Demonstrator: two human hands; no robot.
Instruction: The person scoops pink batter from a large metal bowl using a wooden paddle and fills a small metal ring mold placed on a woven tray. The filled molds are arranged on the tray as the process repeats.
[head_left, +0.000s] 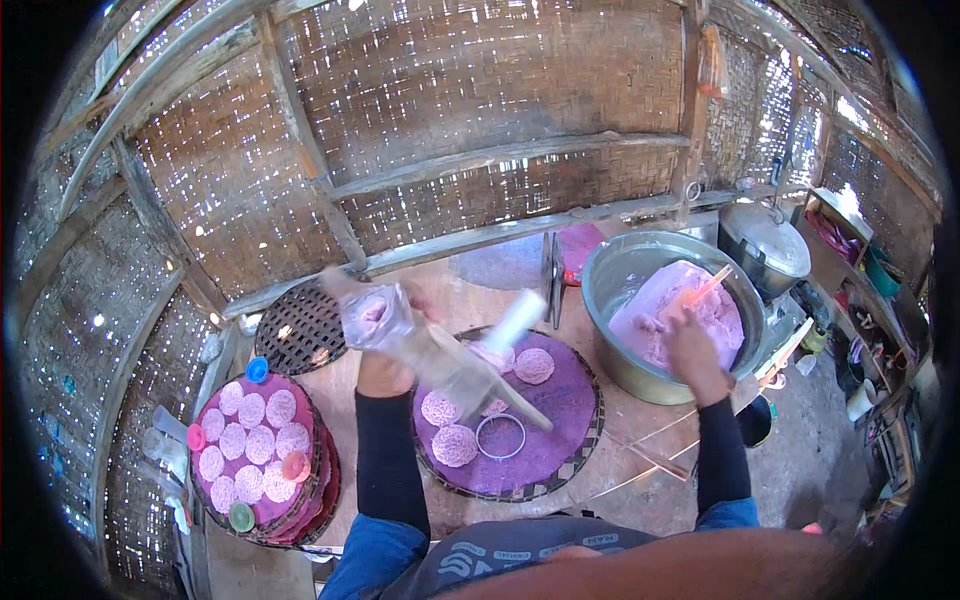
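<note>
My left hand (385,370) is closed around a wooden-handled press (470,375), held tilted over a round purple mat (560,430). Pink dough (374,312) shows in its upper end; motion blurs the tool. Several lacy pink dough discs (455,446) lie on that mat, along with a thin white ring (501,437). My right hand (698,355) reaches into a large metal basin (625,355), its fingers bent against the pink dough mass (660,295). Beside those fingers an orange spatula (708,285) sticks out of the dough. The fingertips are partly hidden.
At the left, stacked round trays (245,500) carry more pink discs and small coloured cups. Behind my left hand lies a dark woven tray (300,325). A lidded pot (765,240) stands beyond the basin. Thin sticks (650,458) rest near the table's front edge.
</note>
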